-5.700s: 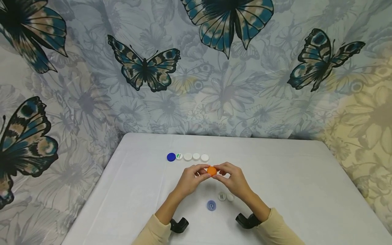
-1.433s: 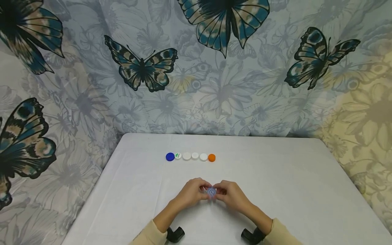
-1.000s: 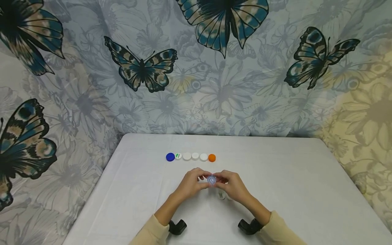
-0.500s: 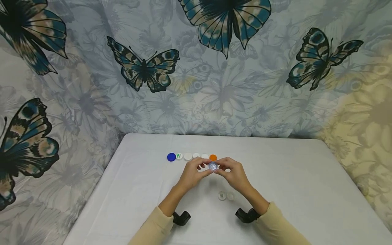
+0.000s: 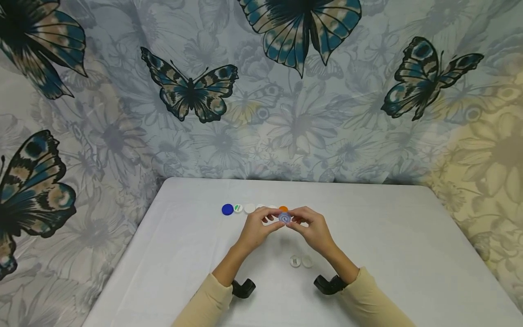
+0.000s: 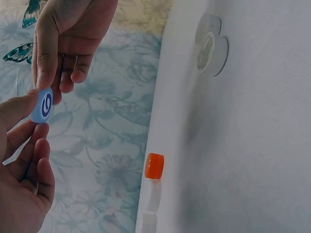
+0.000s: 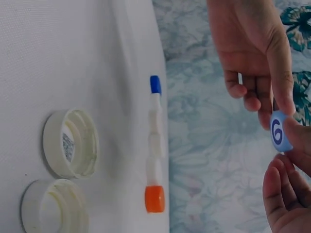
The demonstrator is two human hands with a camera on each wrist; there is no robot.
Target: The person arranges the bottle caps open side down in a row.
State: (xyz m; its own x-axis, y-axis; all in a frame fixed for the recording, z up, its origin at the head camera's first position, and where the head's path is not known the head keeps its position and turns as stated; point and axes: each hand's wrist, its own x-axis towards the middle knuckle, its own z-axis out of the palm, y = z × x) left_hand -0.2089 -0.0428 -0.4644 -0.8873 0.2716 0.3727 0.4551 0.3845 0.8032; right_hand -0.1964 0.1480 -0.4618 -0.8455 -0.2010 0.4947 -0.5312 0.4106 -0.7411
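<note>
A light blue bottle cap (image 5: 284, 218) with a dark swirl mark is held up above the table. My left hand (image 5: 256, 227) pinches its left side between thumb and fingers. From the other side, my right hand (image 5: 312, 228) pinches the same cap. In the left wrist view the swirl on the blue cap (image 6: 44, 106) faces the camera. Just behind the hands lies an orange cap (image 5: 283, 209), the right end of a row of caps. Fingers partly cover that row in the head view.
The row also has a dark blue cap (image 5: 227, 209), a white cap with a green mark (image 5: 238, 208) and white caps (image 7: 154, 143). Nearer me, two whitish caps (image 5: 295, 261) lie with their hollow sides up. All rest on a white table (image 5: 392, 245) before a butterfly-patterned cloth.
The orange cap, held in both hands at first, now lies at the row's right end. Both hands have since lifted the light blue cap from the near table and carried it toward the row.
</note>
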